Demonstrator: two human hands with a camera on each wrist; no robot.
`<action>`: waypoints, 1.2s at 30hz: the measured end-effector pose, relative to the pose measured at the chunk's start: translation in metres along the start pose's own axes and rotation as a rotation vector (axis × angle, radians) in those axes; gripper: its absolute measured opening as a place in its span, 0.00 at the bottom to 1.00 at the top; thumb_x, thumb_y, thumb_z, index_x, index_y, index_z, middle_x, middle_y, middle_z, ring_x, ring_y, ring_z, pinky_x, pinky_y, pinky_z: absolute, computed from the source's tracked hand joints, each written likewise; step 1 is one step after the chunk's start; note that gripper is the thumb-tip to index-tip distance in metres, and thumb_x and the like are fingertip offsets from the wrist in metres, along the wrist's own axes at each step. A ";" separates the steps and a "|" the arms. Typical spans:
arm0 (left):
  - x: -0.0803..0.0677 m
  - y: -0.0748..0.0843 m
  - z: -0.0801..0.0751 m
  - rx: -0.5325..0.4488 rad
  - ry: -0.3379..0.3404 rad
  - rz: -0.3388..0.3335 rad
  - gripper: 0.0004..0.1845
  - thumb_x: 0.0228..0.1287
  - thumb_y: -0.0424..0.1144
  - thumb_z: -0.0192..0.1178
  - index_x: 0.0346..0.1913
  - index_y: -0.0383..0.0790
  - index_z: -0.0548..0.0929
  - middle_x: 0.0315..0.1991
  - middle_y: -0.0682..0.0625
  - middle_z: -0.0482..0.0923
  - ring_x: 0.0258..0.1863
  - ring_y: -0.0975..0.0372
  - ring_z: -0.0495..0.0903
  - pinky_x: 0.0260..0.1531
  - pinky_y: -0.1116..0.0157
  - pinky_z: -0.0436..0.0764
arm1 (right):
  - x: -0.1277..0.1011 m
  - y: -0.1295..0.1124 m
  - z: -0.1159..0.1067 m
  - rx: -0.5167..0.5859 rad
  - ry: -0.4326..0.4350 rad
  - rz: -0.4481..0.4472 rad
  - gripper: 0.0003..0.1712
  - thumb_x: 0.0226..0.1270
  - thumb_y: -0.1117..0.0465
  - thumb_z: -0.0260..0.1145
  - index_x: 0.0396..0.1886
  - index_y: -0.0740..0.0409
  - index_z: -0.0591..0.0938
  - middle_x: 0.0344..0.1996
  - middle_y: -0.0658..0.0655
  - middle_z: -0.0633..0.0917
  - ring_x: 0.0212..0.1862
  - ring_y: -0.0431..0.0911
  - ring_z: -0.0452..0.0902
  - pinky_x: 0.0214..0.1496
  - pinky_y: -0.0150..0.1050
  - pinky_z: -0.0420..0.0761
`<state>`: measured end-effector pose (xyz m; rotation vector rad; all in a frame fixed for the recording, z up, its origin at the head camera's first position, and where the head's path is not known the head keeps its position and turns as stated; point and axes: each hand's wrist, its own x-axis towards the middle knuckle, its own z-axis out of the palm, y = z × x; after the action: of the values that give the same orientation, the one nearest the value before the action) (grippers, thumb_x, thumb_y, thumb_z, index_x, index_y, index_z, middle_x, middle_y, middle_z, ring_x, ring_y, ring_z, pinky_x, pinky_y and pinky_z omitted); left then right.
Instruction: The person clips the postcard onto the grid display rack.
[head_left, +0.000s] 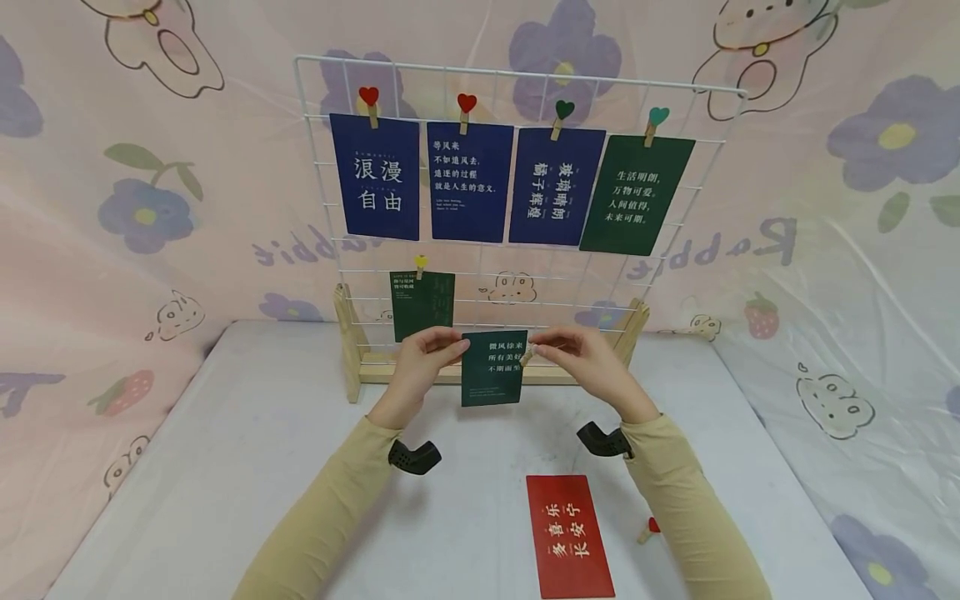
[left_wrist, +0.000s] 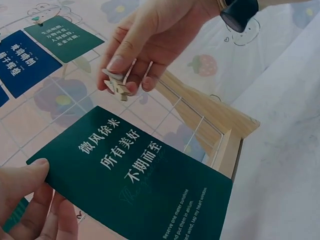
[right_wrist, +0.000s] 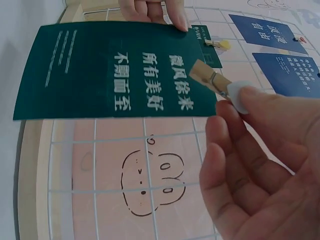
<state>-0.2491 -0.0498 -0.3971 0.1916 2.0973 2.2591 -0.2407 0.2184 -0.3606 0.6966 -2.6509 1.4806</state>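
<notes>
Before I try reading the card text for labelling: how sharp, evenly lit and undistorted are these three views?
Head view: even soft light, wide-angle bend in the white grid, green card small but legible. Left wrist view: card sharp, left hand cropped at the edge. Right wrist view: right hand close and slightly soft, clothespin and card text crisp; no glare.

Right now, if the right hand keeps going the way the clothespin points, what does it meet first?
Most likely the top edge of the dark green card: the right hand aims its wooden clothespin at it, nearly touching; depth is unclear.
</notes>
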 end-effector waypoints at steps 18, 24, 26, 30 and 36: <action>0.017 0.004 0.007 0.028 0.030 0.129 0.10 0.62 0.35 0.65 0.45 0.36 0.82 0.43 0.45 0.80 0.43 0.57 0.81 0.47 0.66 0.80 | 0.008 -0.045 0.002 -0.005 0.081 0.029 0.13 0.70 0.66 0.60 0.51 0.69 0.80 0.46 0.64 0.82 0.49 0.54 0.78 0.54 0.47 0.77; 0.024 0.008 0.012 0.034 0.045 0.201 0.10 0.62 0.36 0.65 0.45 0.37 0.83 0.42 0.46 0.81 0.43 0.57 0.81 0.47 0.66 0.80 | 0.015 -0.046 0.001 -0.016 0.134 0.015 0.14 0.70 0.66 0.60 0.51 0.68 0.80 0.46 0.64 0.82 0.49 0.55 0.77 0.55 0.49 0.76; 0.026 0.011 0.014 0.037 0.053 0.229 0.10 0.62 0.36 0.65 0.45 0.37 0.83 0.42 0.47 0.81 0.43 0.57 0.81 0.47 0.66 0.81 | 0.017 -0.047 0.001 -0.027 0.155 0.010 0.14 0.70 0.66 0.60 0.51 0.68 0.80 0.47 0.64 0.82 0.49 0.55 0.77 0.54 0.49 0.76; 0.029 0.016 0.019 0.033 0.067 0.254 0.11 0.62 0.37 0.65 0.45 0.36 0.83 0.43 0.46 0.81 0.43 0.57 0.80 0.47 0.65 0.80 | 0.027 -0.033 0.001 -0.021 0.200 -0.013 0.14 0.70 0.63 0.61 0.51 0.64 0.81 0.47 0.60 0.82 0.48 0.52 0.78 0.53 0.47 0.77; 0.034 0.021 0.023 0.036 0.096 0.277 0.12 0.62 0.37 0.65 0.45 0.35 0.83 0.43 0.45 0.80 0.42 0.57 0.79 0.45 0.66 0.81 | 0.039 -0.013 -0.001 -0.006 0.274 -0.088 0.13 0.69 0.58 0.63 0.49 0.58 0.84 0.48 0.55 0.83 0.46 0.48 0.78 0.50 0.44 0.77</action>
<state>-0.2793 -0.0245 -0.3729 0.4071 2.2881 2.4251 -0.2711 0.1990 -0.3401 0.5556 -2.3891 1.4293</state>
